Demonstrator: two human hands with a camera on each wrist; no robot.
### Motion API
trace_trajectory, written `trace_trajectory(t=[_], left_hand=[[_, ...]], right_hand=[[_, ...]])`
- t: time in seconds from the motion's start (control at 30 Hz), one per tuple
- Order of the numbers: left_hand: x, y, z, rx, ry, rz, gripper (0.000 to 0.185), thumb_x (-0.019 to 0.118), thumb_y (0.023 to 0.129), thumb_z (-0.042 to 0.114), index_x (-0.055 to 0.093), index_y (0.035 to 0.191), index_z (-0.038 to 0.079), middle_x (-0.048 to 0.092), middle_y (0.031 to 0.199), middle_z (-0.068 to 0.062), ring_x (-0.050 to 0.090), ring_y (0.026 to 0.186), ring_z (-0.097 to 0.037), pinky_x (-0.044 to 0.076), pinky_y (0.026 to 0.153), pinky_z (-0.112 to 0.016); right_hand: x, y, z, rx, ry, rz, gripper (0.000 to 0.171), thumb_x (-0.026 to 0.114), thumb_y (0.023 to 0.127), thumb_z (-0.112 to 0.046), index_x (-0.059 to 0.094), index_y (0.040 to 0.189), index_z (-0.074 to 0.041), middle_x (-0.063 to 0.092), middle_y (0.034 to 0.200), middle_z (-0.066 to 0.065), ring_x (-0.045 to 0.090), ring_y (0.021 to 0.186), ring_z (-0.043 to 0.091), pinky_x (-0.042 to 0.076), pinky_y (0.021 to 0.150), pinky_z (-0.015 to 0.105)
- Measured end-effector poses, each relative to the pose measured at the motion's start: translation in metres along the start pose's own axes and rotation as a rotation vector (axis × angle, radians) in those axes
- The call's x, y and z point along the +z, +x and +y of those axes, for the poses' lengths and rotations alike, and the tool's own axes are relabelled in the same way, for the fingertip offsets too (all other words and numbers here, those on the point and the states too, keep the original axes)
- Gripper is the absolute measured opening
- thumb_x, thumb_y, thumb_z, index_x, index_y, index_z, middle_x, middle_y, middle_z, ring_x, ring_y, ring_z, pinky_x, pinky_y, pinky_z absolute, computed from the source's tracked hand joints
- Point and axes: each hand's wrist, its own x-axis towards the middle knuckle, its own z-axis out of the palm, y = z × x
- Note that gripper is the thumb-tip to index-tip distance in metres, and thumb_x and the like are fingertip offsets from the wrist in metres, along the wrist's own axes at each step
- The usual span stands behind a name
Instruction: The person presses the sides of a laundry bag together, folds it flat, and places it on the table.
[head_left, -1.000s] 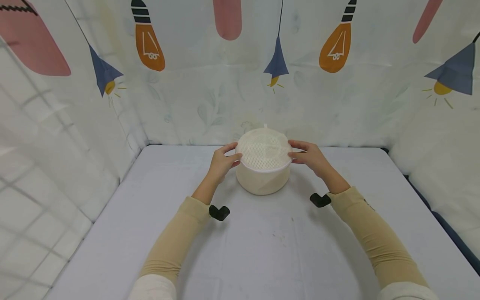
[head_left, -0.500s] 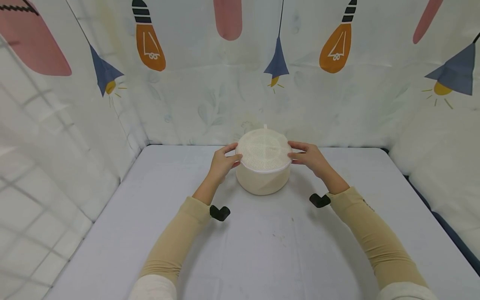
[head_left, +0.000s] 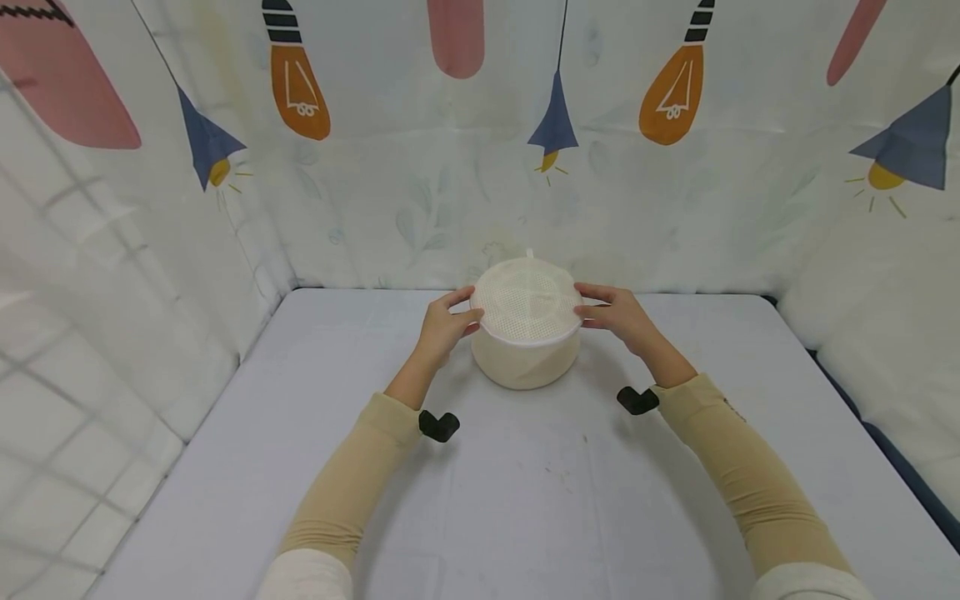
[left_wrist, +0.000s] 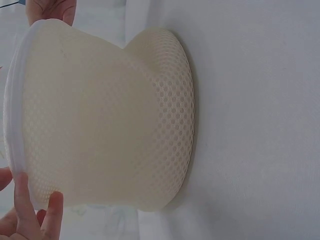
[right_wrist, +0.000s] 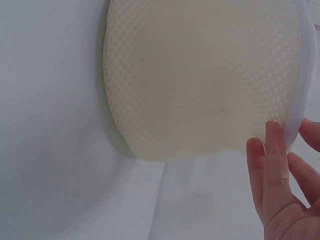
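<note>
A cream mesh laundry bag [head_left: 527, 302], round and drum-shaped with a white-edged top, stands upright on the table near its back edge. My left hand [head_left: 441, 327] pinches the bag's upper rim on the left, thumb on the near side. On the opposite side my right hand [head_left: 624, 318] pinches the same rim. The left wrist view shows the bag's mesh wall [left_wrist: 100, 115] slightly sagging, its base resting on the cloth. In the right wrist view, fingertips [right_wrist: 272, 135] lie against the wall just below the white edging. The inside of the bag is hidden.
A white cloth covers the table [head_left: 517, 500]. A pale curtain [head_left: 360, 192] printed with lamps and bulbs hangs right behind the bag. Dark wrist cameras [head_left: 439, 426] sit on both sleeves. A few small specks mark the cloth in front of the bag.
</note>
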Motion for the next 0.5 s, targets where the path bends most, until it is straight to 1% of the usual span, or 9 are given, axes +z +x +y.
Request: trace_trajectory(t=[0.17,0.5], left_hand=[[-0.0001,0.0006,0.0003,0.008,0.005,-0.001,0.053,0.065,0.097,0.000,0.052,0.148,0.000,0.047,0.151,-0.016,0.061,0.121,-0.030,0.056,0.094,-0.033],[0.0008,0.0014,-0.0006,-0.009,0.005,0.001,0.053,0.065,0.097,-0.001,0.052,0.148,0.000,0.048,0.151,-0.016,0.061,0.121,-0.029,0.056,0.094,-0.032]], right_hand=[[0.0004,0.0012,0.0006,0.011,-0.002,0.002,0.059,0.065,0.102,-0.011,0.042,0.156,-0.003,0.039,0.160,0.016,0.049,0.138,0.035,0.052,0.101,0.038],[0.0013,0.0004,0.0048,-0.013,0.050,-0.023,0.058,0.064,0.101,-0.007,0.042,0.154,0.000,0.039,0.159,0.018,0.049,0.137,0.036,0.056,0.094,0.030]])
